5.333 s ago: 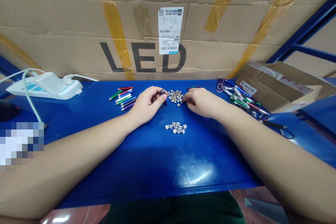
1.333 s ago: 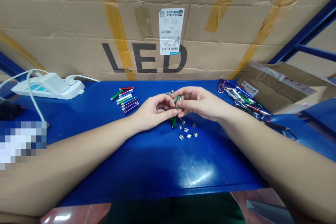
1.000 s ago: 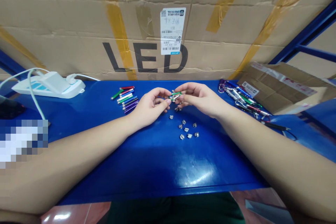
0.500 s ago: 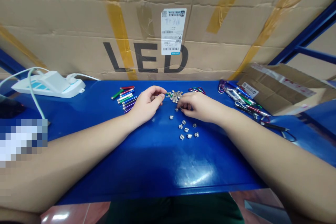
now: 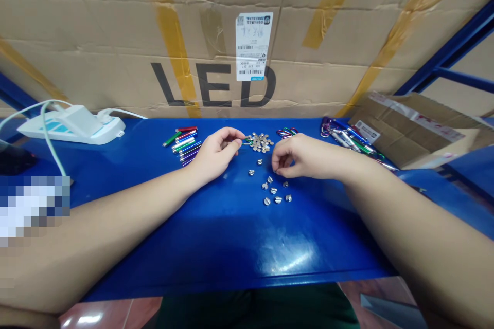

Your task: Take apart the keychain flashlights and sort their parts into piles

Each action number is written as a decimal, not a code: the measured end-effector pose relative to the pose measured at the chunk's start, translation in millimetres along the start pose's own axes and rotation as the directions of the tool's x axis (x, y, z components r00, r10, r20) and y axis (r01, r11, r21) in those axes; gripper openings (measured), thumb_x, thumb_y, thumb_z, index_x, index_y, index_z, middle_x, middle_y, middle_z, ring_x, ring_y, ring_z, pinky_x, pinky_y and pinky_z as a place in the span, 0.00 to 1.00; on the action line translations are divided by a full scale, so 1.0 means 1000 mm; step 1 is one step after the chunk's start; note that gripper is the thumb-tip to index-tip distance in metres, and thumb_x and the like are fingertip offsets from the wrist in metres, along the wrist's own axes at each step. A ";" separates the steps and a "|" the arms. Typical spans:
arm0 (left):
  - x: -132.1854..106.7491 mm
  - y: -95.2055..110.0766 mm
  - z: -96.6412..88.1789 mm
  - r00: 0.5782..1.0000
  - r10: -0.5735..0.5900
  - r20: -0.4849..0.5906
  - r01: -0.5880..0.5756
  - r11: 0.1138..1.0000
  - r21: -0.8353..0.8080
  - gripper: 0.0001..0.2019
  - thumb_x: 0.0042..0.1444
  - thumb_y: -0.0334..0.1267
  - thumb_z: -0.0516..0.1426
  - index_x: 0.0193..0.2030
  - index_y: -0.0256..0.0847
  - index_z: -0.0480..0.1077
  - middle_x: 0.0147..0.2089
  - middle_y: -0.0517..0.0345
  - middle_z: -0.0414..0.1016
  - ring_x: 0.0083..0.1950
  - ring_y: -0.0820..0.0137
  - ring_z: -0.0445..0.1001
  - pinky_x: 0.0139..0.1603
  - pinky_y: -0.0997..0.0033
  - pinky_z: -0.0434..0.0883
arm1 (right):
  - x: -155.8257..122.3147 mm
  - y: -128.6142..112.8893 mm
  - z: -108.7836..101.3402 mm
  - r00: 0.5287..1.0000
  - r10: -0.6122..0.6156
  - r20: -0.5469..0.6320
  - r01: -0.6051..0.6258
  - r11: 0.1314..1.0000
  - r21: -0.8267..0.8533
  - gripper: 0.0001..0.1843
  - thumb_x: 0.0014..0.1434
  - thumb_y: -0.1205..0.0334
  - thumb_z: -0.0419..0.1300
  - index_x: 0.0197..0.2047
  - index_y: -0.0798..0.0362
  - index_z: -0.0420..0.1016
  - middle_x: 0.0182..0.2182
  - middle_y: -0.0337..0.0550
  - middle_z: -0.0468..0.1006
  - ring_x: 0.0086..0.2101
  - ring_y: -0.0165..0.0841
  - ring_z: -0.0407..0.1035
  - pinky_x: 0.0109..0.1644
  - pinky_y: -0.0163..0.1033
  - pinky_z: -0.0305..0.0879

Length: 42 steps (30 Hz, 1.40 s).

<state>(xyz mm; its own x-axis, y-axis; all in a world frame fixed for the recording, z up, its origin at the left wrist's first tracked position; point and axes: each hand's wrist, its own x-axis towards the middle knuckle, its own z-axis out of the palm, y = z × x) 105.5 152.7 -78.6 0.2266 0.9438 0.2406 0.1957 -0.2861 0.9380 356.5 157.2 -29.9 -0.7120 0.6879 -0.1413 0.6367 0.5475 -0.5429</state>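
Note:
My left hand (image 5: 218,155) is closed in a pinch on a thin green carabiner (image 5: 249,141), most of it hidden by the fingers. Beyond its fingertips lies a cluster of small round silver button cells (image 5: 262,141). To the right, my right hand (image 5: 296,157) hangs low over the table with thumb and fingers pressed together. A tiny silver piece seems to show at its fingertips, too small to name. Several slotted silver caps (image 5: 274,191) are scattered in front of it, and a single cap (image 5: 260,162) lies between the hands.
Coloured metal tubes (image 5: 186,145) lie left of my left hand. More carabiners (image 5: 286,132) sit behind my right hand. At right are finished-looking keychain flashlights (image 5: 349,139) beside an open cardboard box (image 5: 417,123). A white power strip (image 5: 73,126) stands at far left.
My right hand has moved right and slightly toward me, away from the button cells, uncovering one cap. My left hand has stayed in place.

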 end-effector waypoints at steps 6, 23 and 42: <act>0.000 -0.002 0.001 1.000 0.003 -0.002 -0.003 1.000 -0.022 0.06 0.63 0.36 0.59 0.45 0.38 0.73 0.30 0.62 0.71 0.28 0.73 0.69 0.32 0.72 0.68 | -0.002 -0.009 0.002 0.995 0.013 0.100 -0.020 0.997 0.069 0.05 0.54 0.68 0.66 0.35 0.51 0.82 0.30 0.38 0.84 0.31 0.32 0.79 0.37 0.35 0.73; 0.000 -0.001 0.000 1.000 0.001 0.012 -0.001 1.000 0.001 0.06 0.63 0.35 0.58 0.45 0.38 0.73 0.30 0.61 0.72 0.29 0.72 0.69 0.33 0.70 0.69 | 0.013 -0.008 0.019 0.979 -0.193 -0.064 0.182 0.972 -0.151 0.14 0.64 0.73 0.59 0.46 0.54 0.84 0.45 0.48 0.85 0.43 0.37 0.79 0.51 0.41 0.73; 0.001 0.001 0.002 0.999 -0.049 -0.013 0.049 0.998 -0.031 0.04 0.64 0.30 0.58 0.44 0.37 0.74 0.30 0.62 0.72 0.28 0.74 0.68 0.31 0.73 0.66 | 0.006 -0.015 0.015 0.983 -0.174 -0.063 0.168 0.982 -0.080 0.12 0.67 0.67 0.59 0.50 0.54 0.81 0.45 0.47 0.84 0.43 0.37 0.78 0.51 0.43 0.72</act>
<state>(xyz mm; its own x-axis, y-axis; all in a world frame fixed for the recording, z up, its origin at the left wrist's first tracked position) 108.1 152.6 -78.2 0.2047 0.9587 0.1972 0.1764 -0.2343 0.9560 338.0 145.9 -35.4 -0.7916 0.6110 0.0077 0.5292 0.6918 -0.4914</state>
